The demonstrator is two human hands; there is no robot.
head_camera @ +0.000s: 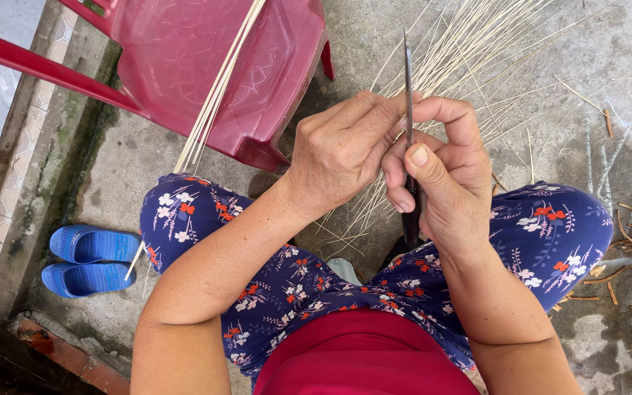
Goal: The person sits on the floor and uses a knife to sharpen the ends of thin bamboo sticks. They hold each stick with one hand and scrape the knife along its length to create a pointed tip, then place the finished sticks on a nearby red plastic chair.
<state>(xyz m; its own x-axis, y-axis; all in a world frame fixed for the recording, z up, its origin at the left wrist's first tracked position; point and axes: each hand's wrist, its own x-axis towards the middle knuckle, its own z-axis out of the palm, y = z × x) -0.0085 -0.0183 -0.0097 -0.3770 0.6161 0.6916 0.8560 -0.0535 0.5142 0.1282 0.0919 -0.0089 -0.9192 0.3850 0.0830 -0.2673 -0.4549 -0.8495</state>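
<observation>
Knife blade and thin strip being held between both hands, above my lap.

I am gripping the knife (408, 110) upright in my right hand (444, 183), thumb braced along it, probably for steadying the dark, narrow blade. My left hand (341, 150) is closing against it, fingers pinched at the blade; the pale strip itself is mostly hidden. Cut strips (469, 51) are lying fanned on the concrete floor (579, 132) ahead; more are leaning over the red plastic chair (206, 58). Blue sandals (85, 260) are sitting well apart, left.
</observation>
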